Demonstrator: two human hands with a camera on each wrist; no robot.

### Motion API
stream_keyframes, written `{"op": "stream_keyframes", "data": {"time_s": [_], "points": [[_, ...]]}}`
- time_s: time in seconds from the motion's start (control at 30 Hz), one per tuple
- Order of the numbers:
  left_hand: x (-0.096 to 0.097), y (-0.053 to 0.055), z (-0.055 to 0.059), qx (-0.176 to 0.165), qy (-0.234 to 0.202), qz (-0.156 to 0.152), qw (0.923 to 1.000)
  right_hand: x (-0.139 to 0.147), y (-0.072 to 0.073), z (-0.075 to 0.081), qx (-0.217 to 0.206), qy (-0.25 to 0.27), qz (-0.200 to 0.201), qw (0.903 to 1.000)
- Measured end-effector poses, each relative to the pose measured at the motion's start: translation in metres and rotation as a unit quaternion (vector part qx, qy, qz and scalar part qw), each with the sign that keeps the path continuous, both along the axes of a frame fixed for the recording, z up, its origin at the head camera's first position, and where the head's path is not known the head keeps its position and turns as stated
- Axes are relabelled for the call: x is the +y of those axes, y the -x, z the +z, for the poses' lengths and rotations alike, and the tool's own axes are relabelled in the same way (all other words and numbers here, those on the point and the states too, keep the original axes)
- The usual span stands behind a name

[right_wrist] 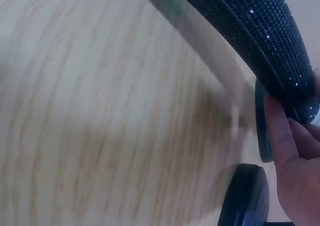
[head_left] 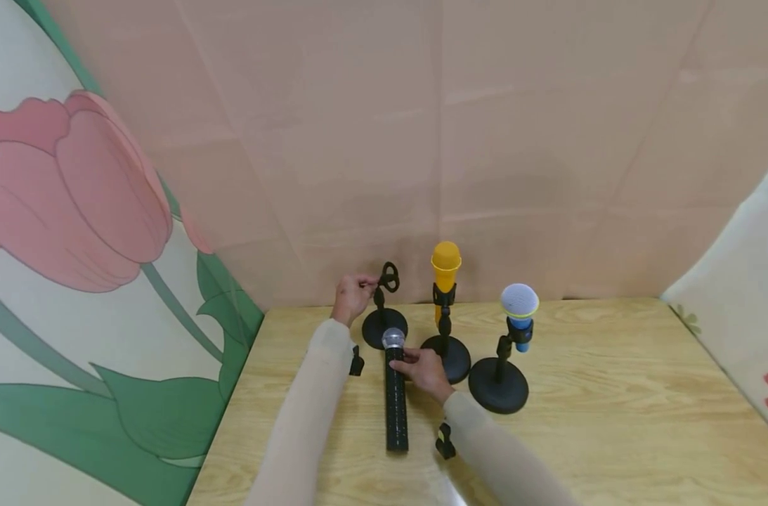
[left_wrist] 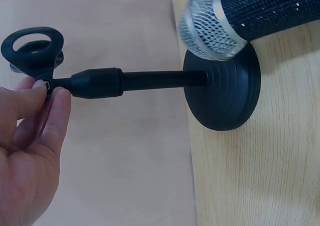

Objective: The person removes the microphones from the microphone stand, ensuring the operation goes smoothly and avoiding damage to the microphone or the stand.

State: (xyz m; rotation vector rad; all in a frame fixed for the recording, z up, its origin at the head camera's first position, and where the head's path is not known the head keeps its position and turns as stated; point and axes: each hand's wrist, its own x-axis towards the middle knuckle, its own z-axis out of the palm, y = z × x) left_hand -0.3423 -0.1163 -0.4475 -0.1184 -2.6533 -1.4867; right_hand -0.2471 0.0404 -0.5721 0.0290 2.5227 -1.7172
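Note:
My left hand (head_left: 352,296) pinches the joint just under the ring-shaped clip (left_wrist: 34,48) of a black microphone stand (left_wrist: 155,80). That clip holds nothing, and its round base (left_wrist: 225,93) rests near the table's back edge. In my right hand (head_left: 426,370) is a black sparkly microphone (head_left: 396,404) with a silver mesh head (left_wrist: 210,28), gripped near the head end. The microphone's head overlaps the stand's base in the head view. Its handle points toward me, and the right wrist view shows the fingers (right_wrist: 282,136) along its side.
Right of the empty stand, a yellow microphone (head_left: 446,267) sits in a second black stand (head_left: 447,358). Farther right, a blue microphone with a white head (head_left: 519,301) is in a third stand (head_left: 499,385). A pink backdrop (head_left: 384,140) rises behind the wooden table (head_left: 624,422).

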Motion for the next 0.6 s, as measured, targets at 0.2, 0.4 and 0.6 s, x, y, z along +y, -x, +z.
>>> {"op": "stream_keyframes", "data": {"time_s": [0.2,0.4,0.6], "points": [[0.001,-0.0008,-0.0011,0.0,-0.013,0.005,0.9999,-0.003,-0.0012,-0.0045,0.024,-0.035,-0.013,0.999],[0.0019,-0.0011,-0.0003,-0.008,-0.019,0.01,0.9997,-0.0068,-0.0001,-0.0057,0.017,-0.054,-0.024,0.9981],[0.0023,-0.0002,-0.0003,-0.006,-0.012,0.011,0.9999,-0.0099,-0.0006,-0.0009,0.007,-0.067,-0.021,0.9975]]}}
